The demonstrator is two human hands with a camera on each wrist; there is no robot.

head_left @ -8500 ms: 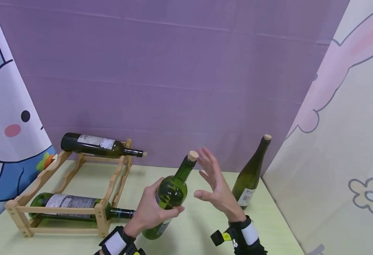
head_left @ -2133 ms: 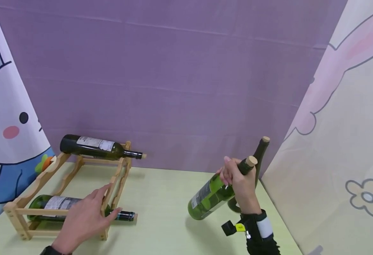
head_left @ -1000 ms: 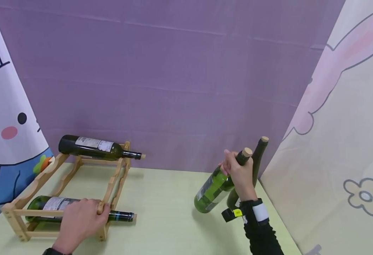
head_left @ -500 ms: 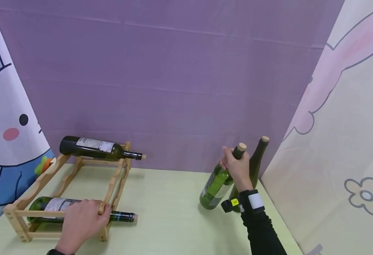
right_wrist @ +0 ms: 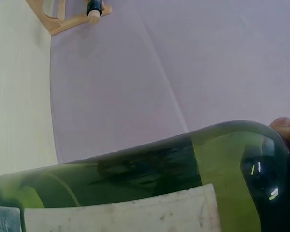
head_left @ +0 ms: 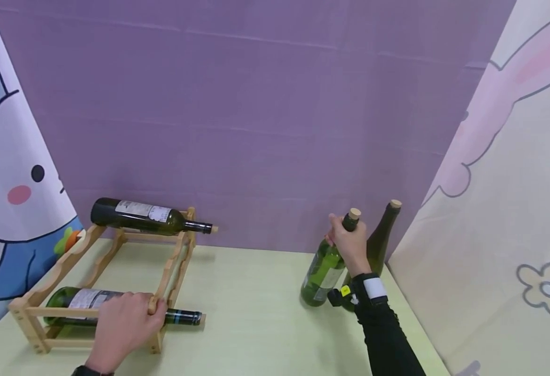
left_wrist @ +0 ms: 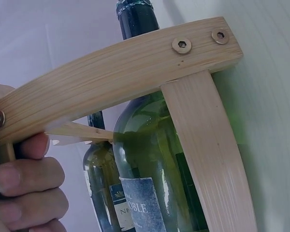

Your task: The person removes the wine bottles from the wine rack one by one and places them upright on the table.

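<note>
My right hand [head_left: 352, 248] grips the neck of a green wine bottle [head_left: 319, 279], which leans slightly, its base at or just above the table. In the right wrist view, that bottle's pale label [right_wrist: 125, 215] fills the lower edge. Close behind it stands a darker corked wine bottle [head_left: 382, 237], partly hidden by my arm. On the left, my left hand [head_left: 126, 326] holds the near right corner of a wooden wine rack [head_left: 63, 312]; in the left wrist view its fingers [left_wrist: 31, 183] curl under a wooden rail [left_wrist: 96, 75].
One green wine bottle [head_left: 183, 317] lies low in the rack, its neck pointing right. A dark wine bottle [head_left: 140, 215] lies across the rack's top at the back. A purple backdrop [head_left: 265, 130] rises behind the pale table [head_left: 246, 303], with printed panels either side.
The green bottle passed from my left hand to my right, moved right and tilted more upright beside the standing bottle. My left hand went to the rack and took hold of its corner.
</note>
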